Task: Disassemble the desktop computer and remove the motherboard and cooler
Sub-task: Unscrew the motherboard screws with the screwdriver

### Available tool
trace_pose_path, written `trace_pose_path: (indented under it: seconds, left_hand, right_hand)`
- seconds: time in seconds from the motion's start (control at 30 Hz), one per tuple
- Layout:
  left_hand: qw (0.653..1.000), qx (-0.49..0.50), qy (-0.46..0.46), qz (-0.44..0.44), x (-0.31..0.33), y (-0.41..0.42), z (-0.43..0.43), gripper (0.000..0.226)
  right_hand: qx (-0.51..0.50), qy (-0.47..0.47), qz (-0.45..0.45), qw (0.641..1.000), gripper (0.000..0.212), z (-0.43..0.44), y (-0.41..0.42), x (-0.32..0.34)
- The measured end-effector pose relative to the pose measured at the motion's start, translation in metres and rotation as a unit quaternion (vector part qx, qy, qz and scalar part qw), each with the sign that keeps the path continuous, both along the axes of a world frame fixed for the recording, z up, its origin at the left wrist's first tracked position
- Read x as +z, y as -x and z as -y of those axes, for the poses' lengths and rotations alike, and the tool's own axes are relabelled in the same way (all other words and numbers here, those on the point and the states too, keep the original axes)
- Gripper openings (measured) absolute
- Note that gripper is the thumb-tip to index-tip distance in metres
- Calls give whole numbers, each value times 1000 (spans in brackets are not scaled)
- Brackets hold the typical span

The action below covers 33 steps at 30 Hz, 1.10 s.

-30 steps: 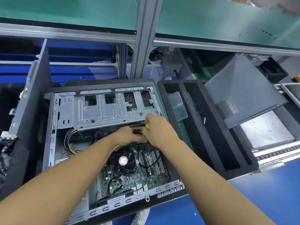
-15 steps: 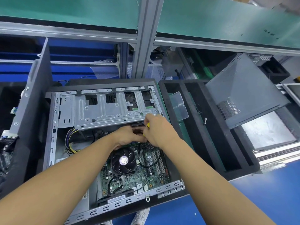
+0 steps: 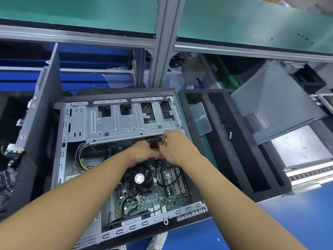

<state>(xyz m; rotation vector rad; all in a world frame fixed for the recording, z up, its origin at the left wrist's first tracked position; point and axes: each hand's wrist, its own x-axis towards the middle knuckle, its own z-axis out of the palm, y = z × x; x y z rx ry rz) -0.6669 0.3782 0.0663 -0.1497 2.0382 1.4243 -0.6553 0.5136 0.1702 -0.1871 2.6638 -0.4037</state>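
Note:
An open desktop computer case (image 3: 63, 159) lies on its side. Inside lies the green motherboard (image 3: 156, 197) with a black cooler fan (image 3: 139, 178) on it. A grey metal drive cage (image 3: 126, 121) spans the case's far half. My left hand (image 3: 142, 153) and right hand (image 3: 175, 147) meet just below the cage's front edge, fingers curled around a small black connector (image 3: 154, 141). A yellow-handled tool (image 3: 165, 140) pokes out of my right hand's grip. What my left fingers pinch is mostly hidden.
Yellow and black power cables (image 3: 82, 159) loop at the case's left. A black foam tray (image 3: 234, 150) holding clear plastic boxes (image 3: 200, 116) sits to the right, with a grey side panel (image 3: 273, 101) leaning beyond it. Another black panel (image 3: 39, 123) stands at the left.
Both hands stay at the same spot under the drive cage, with only slight shifts of the fingers.

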Motion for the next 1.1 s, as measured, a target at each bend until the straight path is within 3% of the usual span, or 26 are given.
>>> trace_pose_path:
  seconds: [0.03, 0.07, 0.13, 0.3, 0.4, 0.47, 0.57, 0.77, 0.97, 1.1]
  left_hand:
    - [1000, -3, 5, -2, -2, 1, 0, 56]
    - [1000, -2, 0, -11, 2, 0, 0, 43]
    - [1000, 3, -8, -20, 3, -1, 0, 54]
    - [1000, 25, -6, 1, -2, 0, 0, 52]
    - [999, 33, -28, 16, -3, 0, 2, 20]
    - [1000, 19, -21, 7, -1, 1, 3, 17]
    - [999, -14, 22, -28, 3, 1, 1, 34]
    - [971, -98, 185, -116, 1, -3, 3, 12]
    - [954, -141, 231, -131, 1, -5, 2, 26]
    - [928, -176, 273, -185, 0, -11, 4, 32]
  right_hand:
    - [18, -9, 0, 1000, 23, 0, -1, 1]
    - [22, -7, 0, 1000, 25, -1, -1, 1]
    - [13, 8, 2, 1000, 25, -3, 0, 1]
    - [-23, 32, 2, 999, 31, -2, -3, 0]
    - [-40, 13, -44, 998, 40, -3, -3, -1]
    - [-27, -13, -43, 999, 35, -3, -3, -3]
    - [-10, -16, -40, 999, 23, -7, 0, -2]
    - [-35, 26, -62, 997, 17, -21, -2, 2]
    - [-53, 65, -74, 994, 13, -31, -1, 12]
    - [-69, 90, -86, 990, 13, -35, 0, 20]
